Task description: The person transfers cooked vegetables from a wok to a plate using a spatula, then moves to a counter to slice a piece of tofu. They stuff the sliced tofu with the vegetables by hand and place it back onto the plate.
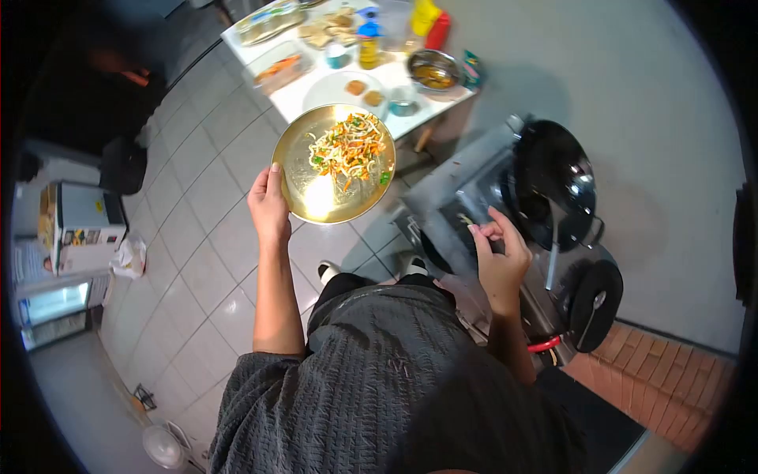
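Observation:
My left hand grips the left rim of a round gold-coloured metal plate, thumb on top. A heap of shredded vegetables, with white, orange and green strips, lies on the plate toward its upper right. To the right, my right hand is held over the stove, thumb and forefinger pinched together. A small pale scrap of food shows at those fingertips; its exact kind is too small to tell. Just beyond this hand stands a black wok with a metal-handled utensil resting in it.
On the white table ahead are a steel bowl, a white plate with two brown pieces, a yellow bottle and food containers. A black lid with a spoon lies right of the stove. A brick ledge is at lower right.

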Tool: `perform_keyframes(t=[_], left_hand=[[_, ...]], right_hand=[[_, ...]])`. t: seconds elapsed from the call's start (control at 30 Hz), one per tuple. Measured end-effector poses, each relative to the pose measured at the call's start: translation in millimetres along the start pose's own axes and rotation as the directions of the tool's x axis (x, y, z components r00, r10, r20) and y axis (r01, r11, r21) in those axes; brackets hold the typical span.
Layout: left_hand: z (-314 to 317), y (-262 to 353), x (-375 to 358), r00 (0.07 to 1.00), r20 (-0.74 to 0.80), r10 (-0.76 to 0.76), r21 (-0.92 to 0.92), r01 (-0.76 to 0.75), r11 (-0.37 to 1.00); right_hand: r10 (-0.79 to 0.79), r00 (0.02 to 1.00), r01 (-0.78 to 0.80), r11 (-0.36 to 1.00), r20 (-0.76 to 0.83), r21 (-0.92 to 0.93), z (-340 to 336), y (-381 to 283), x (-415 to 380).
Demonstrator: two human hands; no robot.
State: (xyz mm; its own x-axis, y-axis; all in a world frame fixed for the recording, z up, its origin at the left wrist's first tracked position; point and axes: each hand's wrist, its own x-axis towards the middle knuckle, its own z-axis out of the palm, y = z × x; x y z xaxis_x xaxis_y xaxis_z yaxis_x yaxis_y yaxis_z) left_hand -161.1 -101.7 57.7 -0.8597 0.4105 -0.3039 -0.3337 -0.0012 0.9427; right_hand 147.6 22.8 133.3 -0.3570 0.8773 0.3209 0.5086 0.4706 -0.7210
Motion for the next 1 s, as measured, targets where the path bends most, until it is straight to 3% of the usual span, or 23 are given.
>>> perform_keyframes(t=[0.17, 0.23, 0.27, 0.3, 0.37, 0.4, 0.43, 0.5, 0.53, 0.57, 0.6, 0.7, 0.83, 0.9, 1.0], left_hand=[[-123, 31, 26, 0.986, -0.161, 0.028, -0.033, -0.034, 0.999], [-180, 40, 33, 0.963, -0.260, 0.069, -0.043, -0.083, 0.996], [-207, 46, 35, 0.948, -0.309, 0.076, -0.046, -0.095, 0.994], [-232, 51, 36, 0.930, -0.357, 0.084, -0.047, -0.107, 0.993], [-283, 56, 37, 0.874, -0.476, 0.092, -0.058, -0.135, 0.989], [-297, 49, 28, 0.856, -0.505, 0.111, -0.057, -0.162, 0.985], [-325, 52, 26, 0.840, -0.530, 0.120, -0.056, -0.176, 0.983], [-368, 56, 17, 0.781, -0.616, 0.100, -0.088, -0.195, 0.977], [-388, 57, 11, 0.734, -0.674, 0.080, -0.111, -0.209, 0.972], [-408, 59, 9, 0.681, -0.730, 0.058, -0.133, -0.225, 0.965], [-429, 54, 7, 0.638, -0.769, 0.043, -0.138, -0.231, 0.963], [-489, 47, -18, 0.503, -0.864, 0.020, -0.159, -0.309, 0.938], [-570, 60, -35, 0.330, -0.944, 0.013, -0.118, -0.373, 0.920], [-613, 67, -82, 0.234, -0.972, -0.005, -0.104, -0.411, 0.906], [-648, 84, -123, 0.111, -0.993, -0.035, -0.085, -0.481, 0.872]], right_hand=[[-0.116, 0.976, 0.062, 0.960, 0.187, 0.272, 117, -72, -5], [0.166, 0.936, -0.236, 0.950, 0.311, 0.203, 162, -109, -11], [0.133, 0.930, -0.196, 0.968, 0.342, 0.157, 186, -132, -12], [-0.034, 0.935, -0.107, 0.922, 0.353, 0.373, 215, -140, -14], [-0.168, 0.879, -0.021, 0.921, 0.446, 0.389, 260, -167, -20], [-0.091, 0.859, -0.151, 0.895, 0.503, 0.419, 267, -180, -26], [-0.158, 0.807, -0.093, 0.918, 0.569, 0.387, 289, -190, -32], [0.107, 0.584, -0.257, 0.965, 0.804, 0.058, 317, -222, -35], [0.076, 0.551, -0.230, 0.971, 0.831, 0.064, 337, -238, -41], [-0.250, 0.595, 0.018, 0.954, 0.764, 0.298, 359, -257, -47], [-0.551, 0.554, 0.255, 0.826, 0.624, 0.503, 383, -272, -54], [-0.479, 0.410, 0.234, 0.878, 0.776, 0.418, 433, -310, -77], [-0.558, 0.175, 0.241, 0.823, 0.811, 0.514, 521, -391, -109], [-0.367, 0.097, -0.024, 0.928, 0.925, 0.371, 535, -452, -153], [-0.571, -0.152, 0.107, 0.802, 0.807, 0.588, 567, -528, -195]])
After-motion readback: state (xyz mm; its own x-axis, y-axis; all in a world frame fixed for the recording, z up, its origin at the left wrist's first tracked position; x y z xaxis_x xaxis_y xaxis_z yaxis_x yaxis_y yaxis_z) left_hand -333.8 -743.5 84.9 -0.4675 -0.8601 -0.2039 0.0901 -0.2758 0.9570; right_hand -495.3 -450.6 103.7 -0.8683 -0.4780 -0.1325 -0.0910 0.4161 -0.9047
